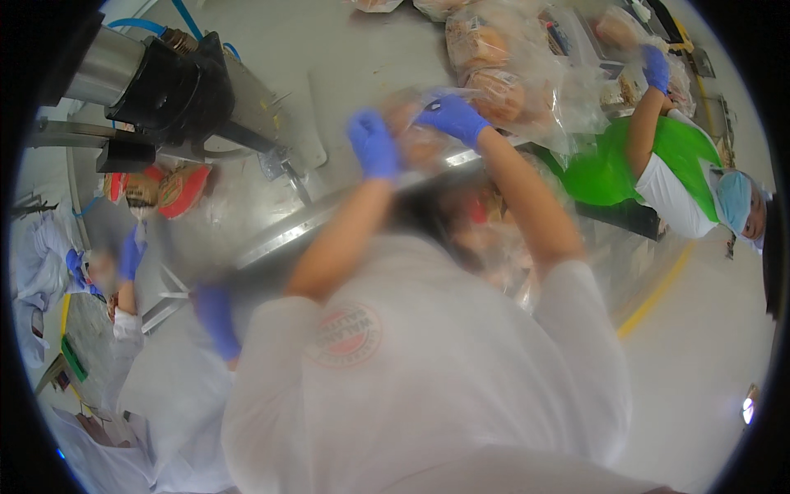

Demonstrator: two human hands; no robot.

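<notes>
1. A clear bag (420,153) with something brownish inside, too blurred to name, is between the two hands, above the near edge of the table (362,70).
2. The right hand (454,119), in a blue glove, grasps the bag's upper right side with bent fingers.
3. The left hand (374,146), gloved alike, is at the bag's left side with fingers curled; blur hides the fingertips, so I cannot tell whether it grips the plastic.
4. Just beyond and to the right of the right hand are plastic-wrapped buns (496,92), round and golden brown, in a heap.
5. Below the right hand, past the table's metal edge, more plastic packs (494,235) show beside the forearm.
6. To the left of the left hand, well apart, is a black machine (169,95) with a silver cylinder; red-marked packs (185,189) lie below it.
7. Far right of the right hand, a co-worker in a green apron (605,165) reaches toward other packs.
8. Far left of the left hand, another co-worker's gloved hand (133,251) is raised below the red-marked packs.
</notes>
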